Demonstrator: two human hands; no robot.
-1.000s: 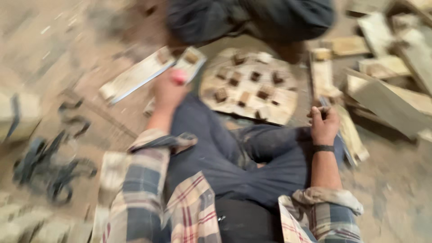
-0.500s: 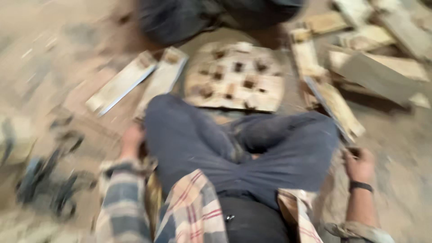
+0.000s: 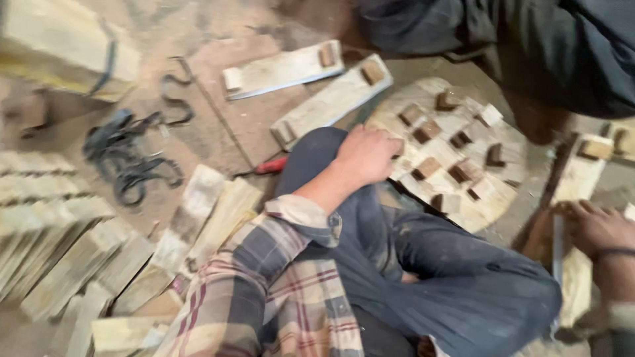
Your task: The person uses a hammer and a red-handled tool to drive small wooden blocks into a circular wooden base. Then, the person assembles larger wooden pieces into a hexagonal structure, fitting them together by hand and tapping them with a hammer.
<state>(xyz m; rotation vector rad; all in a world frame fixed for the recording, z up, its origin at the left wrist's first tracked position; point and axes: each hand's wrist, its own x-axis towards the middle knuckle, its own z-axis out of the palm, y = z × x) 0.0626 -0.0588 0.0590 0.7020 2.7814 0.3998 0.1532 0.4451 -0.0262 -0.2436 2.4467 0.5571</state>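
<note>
Item 1: my left hand [image 3: 366,155], fingers curled loosely and gripping nothing, rests on my raised knee [image 3: 311,158], touching the edge of the round wooden panel [image 3: 456,198] studded with small dark blocks at 2 o'clock. Item 2: my right hand [image 3: 598,228], at 4 o'clock, lies on a wooden strip [image 3: 577,182]; whether it grips I cannot tell. Item 3: 2 flat boards [image 3: 331,102] at 12 o'clock, black straps [image 3: 129,155] at 10 o'clock.

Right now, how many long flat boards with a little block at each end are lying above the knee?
2. One board lies farther up the floor; the other board slants beside it, nearer the left hand. More may be hidden outside the view.
</note>
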